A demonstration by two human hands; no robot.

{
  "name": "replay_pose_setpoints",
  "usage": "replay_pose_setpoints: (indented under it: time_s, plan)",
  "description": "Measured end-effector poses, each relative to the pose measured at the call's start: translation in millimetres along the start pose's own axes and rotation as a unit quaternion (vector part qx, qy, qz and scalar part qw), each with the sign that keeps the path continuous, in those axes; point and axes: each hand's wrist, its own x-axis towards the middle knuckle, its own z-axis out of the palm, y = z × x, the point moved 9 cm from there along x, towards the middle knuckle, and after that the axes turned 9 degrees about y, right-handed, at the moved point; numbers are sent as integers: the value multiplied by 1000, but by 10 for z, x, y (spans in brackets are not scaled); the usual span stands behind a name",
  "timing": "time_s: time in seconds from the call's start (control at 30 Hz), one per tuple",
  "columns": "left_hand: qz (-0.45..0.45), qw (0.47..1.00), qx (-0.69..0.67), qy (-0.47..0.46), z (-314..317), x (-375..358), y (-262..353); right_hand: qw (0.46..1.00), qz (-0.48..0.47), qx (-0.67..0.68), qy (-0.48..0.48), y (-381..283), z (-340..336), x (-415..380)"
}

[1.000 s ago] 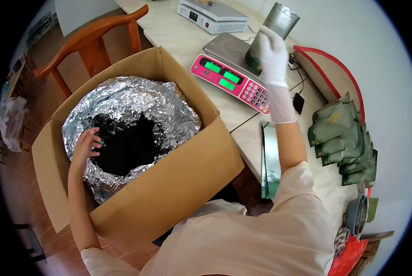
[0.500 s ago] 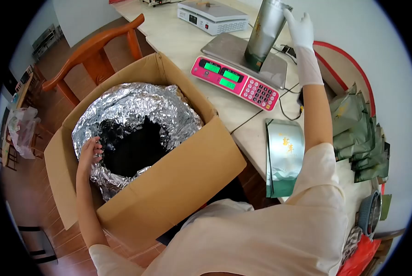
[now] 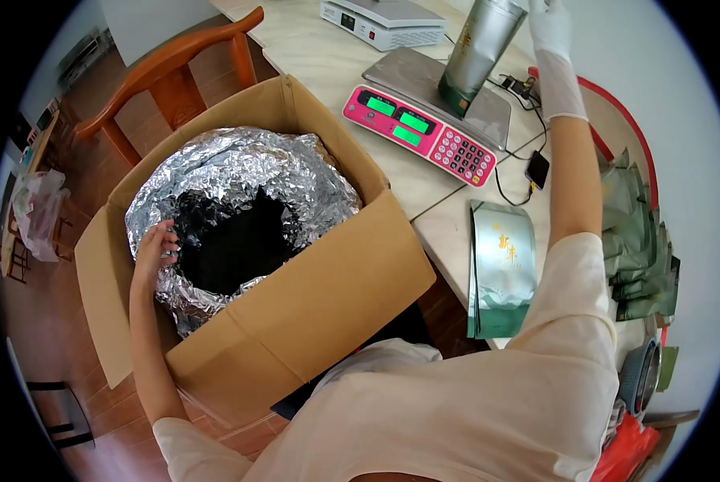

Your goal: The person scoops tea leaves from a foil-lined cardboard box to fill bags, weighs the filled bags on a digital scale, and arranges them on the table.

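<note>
My bare left hand (image 3: 154,255) has its fingers curled over the left rim of a crumpled silver foil liner (image 3: 239,165). The liner sits in an open cardboard box (image 3: 328,309), around a dark opening holding black contents (image 3: 235,249) I cannot make out. My right hand (image 3: 550,30), in a white glove, is raised at the top edge of the view, its fingertips partly cut off. Just left of it, a silver and green pouch (image 3: 479,60) stands tilted on the metal plate of a pink digital scale (image 3: 420,132) with lit green displays.
Flat silver-green pouches (image 3: 505,269) lie on the table below the scale. More green pouches (image 3: 637,233) are piled at the right. A white device (image 3: 384,24) stands at the back, a small black device with cables (image 3: 537,169) beside the scale. A wooden chair (image 3: 175,88) stands behind the box.
My right hand has moved up and right, away from the pouch's top. My left hand stays on the foil rim. The whole view has shifted slightly.
</note>
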Motion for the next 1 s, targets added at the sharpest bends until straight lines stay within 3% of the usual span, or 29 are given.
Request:
replay_pose_setpoints:
  time_s: [0.07,0.13,0.17,0.2,0.23,0.27,0.33,0.37,0.4,0.43,0.47,0.5,0.6,0.67,0.77,1.0]
  plan:
    - [-1,1000,-4,6,-19,15,10,991,-99,3,-86,-142,261,312]
    - [-22,1000,3,9,-6,18,-41,988,-123,-25,-94,-186,456,606]
    - [-25,1000,-1,16,-2,12,-42,967,-102,-60,-226,-162,712,661]
    - [-30,999,-4,16,4,15,-55,927,-79,-95,-354,-57,980,616]
    - [-29,999,-5,16,-3,23,-61,825,-241,-219,-462,28,1413,556]
    - [-28,999,-6,15,-5,25,-56,822,-244,-219,-465,7,1432,540]
    - [-32,999,-7,20,3,-2,-25,768,-146,-104,-615,-12,1442,286]
    - [-36,999,-3,27,-3,-3,-29,717,-230,-152,-640,-35,1521,203]
    - [-41,999,1,33,-10,-3,-31,713,-233,-153,-644,-29,1575,187]
    - [-26,999,5,29,12,-31,27,599,-437,-255,-621,-20,1599,6]
    - [-33,999,8,30,16,-33,34,444,-615,-337,-558,53,1613,-179]
    - [-37,999,11,35,19,-42,52,433,-618,-332,-566,138,1676,-223]
    - [-31,999,15,35,-24,13,-12,502,-333,-234,-763,711,1815,-184]
    - [-33,998,23,42,-36,-2,15,523,-157,-186,-817,867,1843,-170]
    - [-44,998,27,42,-73,20,-49,553,-87,-168,-812,845,1848,-255]
    - [-57,997,22,55,-55,9,-18,575,-49,-175,-798,740,1924,-424]
